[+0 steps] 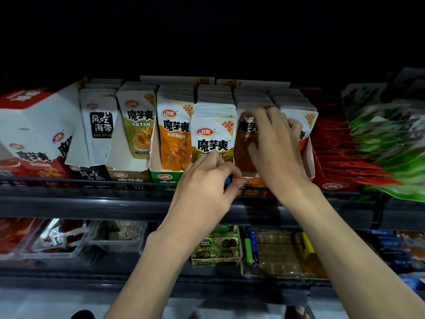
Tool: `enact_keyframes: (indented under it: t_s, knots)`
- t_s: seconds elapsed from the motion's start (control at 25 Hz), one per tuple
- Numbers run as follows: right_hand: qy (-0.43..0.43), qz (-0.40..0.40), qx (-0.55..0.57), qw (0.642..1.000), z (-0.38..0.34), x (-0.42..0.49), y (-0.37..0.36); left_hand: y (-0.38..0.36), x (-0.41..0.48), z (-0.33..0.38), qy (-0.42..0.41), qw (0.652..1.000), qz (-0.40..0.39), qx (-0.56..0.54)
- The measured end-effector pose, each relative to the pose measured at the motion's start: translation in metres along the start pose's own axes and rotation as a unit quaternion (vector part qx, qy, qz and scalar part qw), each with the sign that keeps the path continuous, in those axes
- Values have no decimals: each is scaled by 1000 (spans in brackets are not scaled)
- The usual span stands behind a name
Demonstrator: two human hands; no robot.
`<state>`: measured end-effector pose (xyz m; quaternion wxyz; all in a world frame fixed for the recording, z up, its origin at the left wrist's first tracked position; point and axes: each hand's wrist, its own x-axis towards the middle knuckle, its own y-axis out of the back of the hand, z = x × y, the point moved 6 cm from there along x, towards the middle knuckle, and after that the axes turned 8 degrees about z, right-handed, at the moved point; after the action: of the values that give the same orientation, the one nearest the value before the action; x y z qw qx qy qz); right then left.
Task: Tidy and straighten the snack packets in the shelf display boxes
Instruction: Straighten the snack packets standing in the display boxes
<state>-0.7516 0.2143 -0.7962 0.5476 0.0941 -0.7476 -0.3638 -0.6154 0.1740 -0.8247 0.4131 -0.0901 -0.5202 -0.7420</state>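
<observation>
Snack packets stand in rows in open display boxes on the upper shelf. My left hand [204, 180] curls its fingers against the lower edge of the front olive-green packet [213, 137], which stands higher and further forward than its neighbours. A small blue thing [228, 180] shows under its thumb. My right hand [273, 143] grips the brown packet row [245, 139] one box to the right, fingers over the tops and thumb on the front. Beside these stand orange packets [173, 139], light-olive packets [140, 127], white seaweed packets [100, 125] and red-bottomed packets [308, 120].
A dark wire rail [92, 183] runs along the shelf front. A closed white-and-red carton [34, 134] sits at the left; red and green packets [368, 153] fan out at the right. The lower shelf holds clear trays [57, 238] and a small green box [216, 247].
</observation>
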Motion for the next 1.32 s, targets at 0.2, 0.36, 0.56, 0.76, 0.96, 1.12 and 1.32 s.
enact_keyframes:
  t_s: [0.2,0.36,0.56,0.76,0.96,1.12,1.32]
  knots:
    - [-6,-12,6,1000,-1,-1,1,1,0,0,0,1000,1,-1]
    - [-12,22,30,999,-4,2,9,0,0,-1,4,1000,-4,-5]
    - [49,-82,-40,995,-13,0,9,1,-2,-5,12,999,-1,-44]
    - [56,-353,-127,925,-20,-7,2,0,-2,-8,10,999,-9,-49]
    - [23,-378,-132,916,-22,-10,-3,1,-2,-8,5,998,-10,-54]
    - [23,-359,-122,925,-20,-10,-3,1,-2,-9,7,999,-13,-51]
    - [34,-328,-127,936,-23,-7,4,5,-3,-8,10,997,-7,-72]
